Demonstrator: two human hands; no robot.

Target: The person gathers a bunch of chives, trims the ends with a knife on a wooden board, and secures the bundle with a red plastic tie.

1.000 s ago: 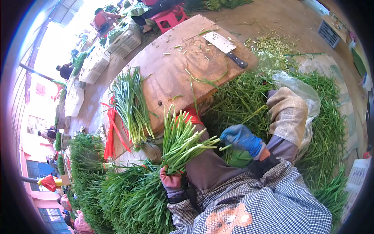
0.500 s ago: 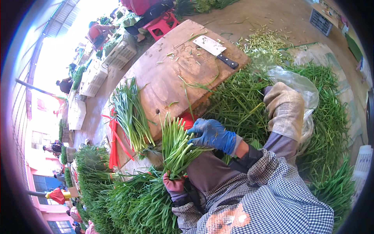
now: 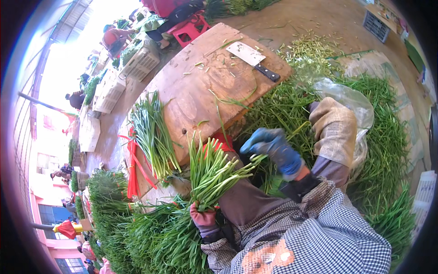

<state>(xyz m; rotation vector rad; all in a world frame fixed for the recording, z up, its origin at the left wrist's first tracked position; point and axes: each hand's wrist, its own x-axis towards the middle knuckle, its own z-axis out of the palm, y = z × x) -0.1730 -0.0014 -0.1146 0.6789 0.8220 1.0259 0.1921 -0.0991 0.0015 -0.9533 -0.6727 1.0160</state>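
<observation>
L hand (image 3: 203,216) grips stalk bunch (image 3: 213,177); R hand (image 3: 276,151) w/ few stalks (image 3: 258,158) nr it.

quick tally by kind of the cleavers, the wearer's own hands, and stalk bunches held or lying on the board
cleaver: 1
hands: 2 (left hand, right hand)
stalk bunches: 2 (held bunch, lying bunch)
total: 5

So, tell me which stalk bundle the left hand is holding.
The fanned bundle at the left thigh; the darker bundle beside the red strips lies unheld.
</observation>
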